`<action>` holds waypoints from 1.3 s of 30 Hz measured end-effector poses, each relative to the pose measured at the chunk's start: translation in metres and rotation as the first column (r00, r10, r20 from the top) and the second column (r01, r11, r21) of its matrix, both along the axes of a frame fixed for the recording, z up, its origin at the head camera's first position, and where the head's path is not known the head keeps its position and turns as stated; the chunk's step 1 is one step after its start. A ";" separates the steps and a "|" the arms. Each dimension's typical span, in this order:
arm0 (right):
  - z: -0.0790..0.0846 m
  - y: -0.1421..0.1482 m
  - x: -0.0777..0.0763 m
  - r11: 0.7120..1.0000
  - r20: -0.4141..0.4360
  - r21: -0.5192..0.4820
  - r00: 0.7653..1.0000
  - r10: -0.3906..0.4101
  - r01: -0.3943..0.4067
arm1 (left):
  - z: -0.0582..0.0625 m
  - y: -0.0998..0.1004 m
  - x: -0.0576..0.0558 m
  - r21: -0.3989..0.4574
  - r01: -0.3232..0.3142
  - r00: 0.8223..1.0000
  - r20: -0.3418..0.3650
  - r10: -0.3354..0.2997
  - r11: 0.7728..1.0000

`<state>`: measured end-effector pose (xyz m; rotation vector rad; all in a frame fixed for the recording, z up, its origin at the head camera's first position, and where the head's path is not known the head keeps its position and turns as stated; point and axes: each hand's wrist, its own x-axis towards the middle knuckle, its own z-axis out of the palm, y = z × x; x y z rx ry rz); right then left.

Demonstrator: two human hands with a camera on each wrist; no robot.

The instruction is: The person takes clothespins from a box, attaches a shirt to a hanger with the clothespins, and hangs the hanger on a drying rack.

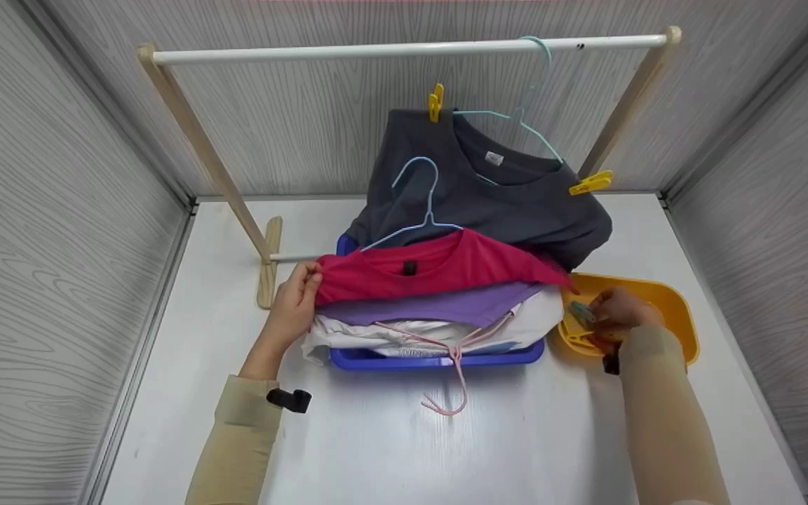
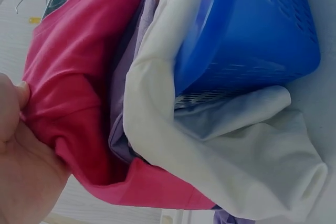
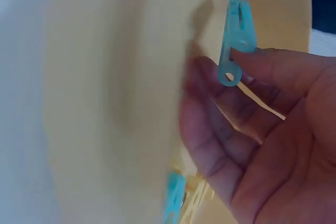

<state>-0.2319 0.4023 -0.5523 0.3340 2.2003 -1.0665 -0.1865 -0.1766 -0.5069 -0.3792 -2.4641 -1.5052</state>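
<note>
My left hand [image 1: 296,303] pinches the left shoulder of a red shirt [image 1: 411,280], which has a light-blue hanger [image 1: 430,210] in its neck. In the left wrist view the thumb presses on the red cloth [image 2: 73,77]. Inside a yellow basin [image 1: 677,315] at the right, my right hand [image 1: 621,308] pinches a blue-green clothespin [image 3: 231,61] between thumb and fingers. More clothespins [image 3: 174,198] lie in the basin beneath that hand. Under the red shirt lie a purple garment [image 1: 439,306] and white clothes [image 1: 537,319], heaped in a blue basket [image 1: 439,362].
A dark grey shirt [image 1: 488,203] hangs by a pale green hanger [image 1: 541,130] from a white rail [image 1: 376,52], with yellow clothespins [image 1: 590,183] at its shoulders. The rail rests on wooden posts [image 1: 207,154]. A pink hanger [image 1: 455,358] sticks out over the basket's front rim.
</note>
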 end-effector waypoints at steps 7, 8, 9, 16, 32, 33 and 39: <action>0.004 0.015 0.009 0.998 -0.118 -0.057 0.992 -0.045 0.038 | 0.000 -0.001 -0.001 -0.046 -0.053 0.998 -0.043 0.051 0.998; 0.004 0.017 0.010 0.997 -0.137 -0.074 0.989 -0.048 0.038 | -0.001 -0.001 -0.001 -0.047 -0.060 0.997 -0.048 0.058 0.997; 0.004 0.018 0.011 0.995 -0.154 -0.092 0.987 -0.055 0.041 | -0.001 0.000 -0.001 -0.051 -0.066 0.996 -0.057 0.064 0.996; 0.005 0.017 0.016 0.986 -0.195 -0.144 0.974 -0.113 0.085 | -0.001 0.002 0.000 -0.086 -0.099 0.991 -0.095 0.091 0.991; 0.005 0.015 0.020 0.883 -0.285 -0.412 0.889 -0.358 0.224 | -0.002 0.001 0.001 -0.073 -0.071 0.992 -0.111 0.063 0.995; 0.006 0.015 0.021 0.877 -0.289 -0.421 0.882 -0.372 0.232 | -0.002 0.001 0.001 -0.072 -0.071 0.992 -0.112 0.062 0.995; 0.013 0.011 0.026 0.823 -0.315 -0.512 0.837 -0.447 0.247 | -0.002 0.001 0.001 -0.071 -0.069 0.991 -0.117 0.060 0.995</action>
